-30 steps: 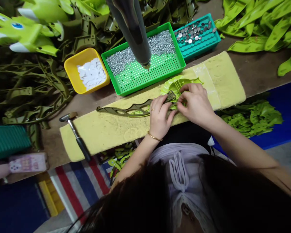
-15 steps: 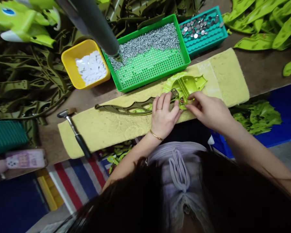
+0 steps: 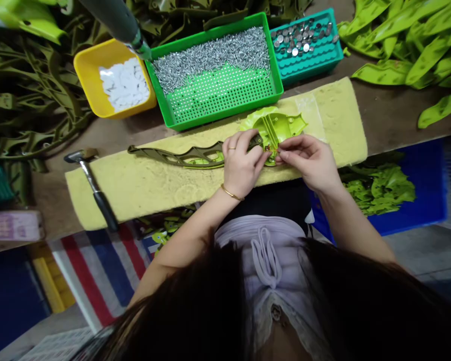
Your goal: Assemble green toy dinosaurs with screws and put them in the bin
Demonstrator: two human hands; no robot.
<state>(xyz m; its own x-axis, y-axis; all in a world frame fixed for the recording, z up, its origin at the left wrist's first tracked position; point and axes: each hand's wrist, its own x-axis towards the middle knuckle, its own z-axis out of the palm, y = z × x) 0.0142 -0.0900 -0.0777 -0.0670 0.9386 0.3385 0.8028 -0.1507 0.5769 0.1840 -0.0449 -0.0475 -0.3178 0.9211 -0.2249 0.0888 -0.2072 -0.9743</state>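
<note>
A bright green plastic shell (image 3: 274,124) lies on a yellow foam pad (image 3: 334,120), with a long olive plastic arm (image 3: 176,156) reaching out of it to the left. My left hand (image 3: 240,165) presses down on the joint where the arm meets the shell, fingers curled over it. Just right of it, my right hand (image 3: 306,160) pinches a small part against the shell's near edge; the part is too small to name. The two hands almost touch.
Behind the pad stand a yellow tub of white pieces (image 3: 113,80), a green tray of screws (image 3: 214,65) and a teal tray of metal discs (image 3: 304,45). A hanging screwdriver (image 3: 116,22) is at top left. A hammer (image 3: 93,188) lies left. Green parts fill a blue bin (image 3: 424,200).
The hanging screwdriver has swung away to the upper left. Both hands stayed on the shell's joint, and the right hand's fingers shifted to its near edge. The view shifted slightly.
</note>
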